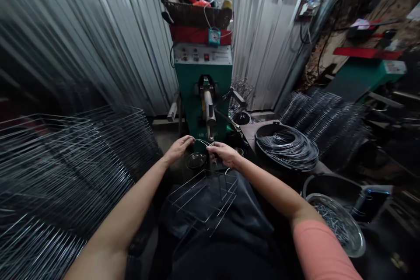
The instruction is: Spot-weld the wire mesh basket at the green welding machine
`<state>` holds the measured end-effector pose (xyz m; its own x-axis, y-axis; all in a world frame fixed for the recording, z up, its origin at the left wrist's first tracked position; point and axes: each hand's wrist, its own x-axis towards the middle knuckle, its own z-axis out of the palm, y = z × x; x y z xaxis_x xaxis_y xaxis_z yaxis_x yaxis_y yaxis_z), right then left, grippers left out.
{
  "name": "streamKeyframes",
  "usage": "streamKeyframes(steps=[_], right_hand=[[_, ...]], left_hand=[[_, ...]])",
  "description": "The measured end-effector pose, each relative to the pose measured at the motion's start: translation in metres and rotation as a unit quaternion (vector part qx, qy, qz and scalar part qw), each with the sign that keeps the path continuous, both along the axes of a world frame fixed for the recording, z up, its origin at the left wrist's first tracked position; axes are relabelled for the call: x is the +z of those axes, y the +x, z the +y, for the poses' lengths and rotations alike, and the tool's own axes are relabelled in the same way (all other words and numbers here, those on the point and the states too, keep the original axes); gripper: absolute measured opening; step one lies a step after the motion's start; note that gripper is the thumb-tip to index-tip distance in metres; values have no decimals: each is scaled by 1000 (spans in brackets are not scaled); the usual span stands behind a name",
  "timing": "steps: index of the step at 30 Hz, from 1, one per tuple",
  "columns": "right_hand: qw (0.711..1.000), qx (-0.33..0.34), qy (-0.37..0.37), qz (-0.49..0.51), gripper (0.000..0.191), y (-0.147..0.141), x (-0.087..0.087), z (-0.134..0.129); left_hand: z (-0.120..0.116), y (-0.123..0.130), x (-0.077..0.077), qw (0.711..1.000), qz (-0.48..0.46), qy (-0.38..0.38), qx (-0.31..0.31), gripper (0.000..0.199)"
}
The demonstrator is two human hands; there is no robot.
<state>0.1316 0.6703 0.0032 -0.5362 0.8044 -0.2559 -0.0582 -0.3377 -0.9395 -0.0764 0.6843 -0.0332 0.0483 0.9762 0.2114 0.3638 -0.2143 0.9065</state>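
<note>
The green spot welder [200, 81] stands against the corrugated metal wall [262, 39] ahead of me. Left of the welder lies a big stack of wire racks [65, 170]; right of it sit a black tub of coiled wire [287, 148] and a steel tray of short wire pieces [331, 223]. Below the welder, a wire basket frame [203, 201] rests on my lap. My left hand [179, 148] and right hand [223, 154] stand apart, both pinching the thin bent wire [203, 142] just below the welder's electrode arm [209, 107]. A loose pinch could let the springy wire whip free; fingers too near the electrode arm could get caught.
</note>
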Motion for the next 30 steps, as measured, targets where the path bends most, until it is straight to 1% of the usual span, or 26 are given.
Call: streamKeyframes(steps=[3,6,9,11,13,15,17,19,20,21,22,23,25,27,28,30], right_hand=[[999,-3,1,-39,12,-6,-2,-3],[999,-1,30,-44,14,-6,-4,-3],[992,-2,102,-77,12,3,-15,0],[976,-18,179,-125,9,14,-25,3],[944,-52,277,-173,12,25,-29,7],[905,-87,364,-204,21,36,-25,13],[879,-100,412,-220,28,44,-15,21],[863,-95,439,-230,27,47,-5,30],[854,-90,453,-238,25,47,-2,33],[845,-84,468,-245,23,47,-2,37],[837,-74,480,-253,21,45,-5,40],[832,-61,487,-260,19,44,-11,42],[827,-24,487,-279,19,40,-27,45],[817,14,482,-316,20,37,-44,46],[806,30,482,-343,21,36,-51,47],[769,57,491,-405,23,35,-59,48]], left_hand=[[3,-2,-11,1000,2,-11,-8,52],[4,-6,-15,999,4,-20,-27,52],[2,-7,-19,999,7,-28,-33,53],[0,-5,-17,999,12,-34,-28,54],[-3,-1,-8,999,21,-19,-26,52],[-6,5,10,999,34,17,-34,46],[-9,10,32,997,44,40,-47,42],[-11,14,49,997,47,22,-60,42],[-12,15,53,997,46,4,-64,42],[-13,16,54,997,46,-16,-66,43],[-13,16,51,996,47,-34,-66,44],[-14,16,45,996,50,-49,-62,44],[-14,17,26,995,54,-69,-53,42],[-14,17,6,995,65,-65,-45,40],[-13,17,-1,995,76,-53,-44,38],[-11,17,-10,993,107,-19,-54,34]])
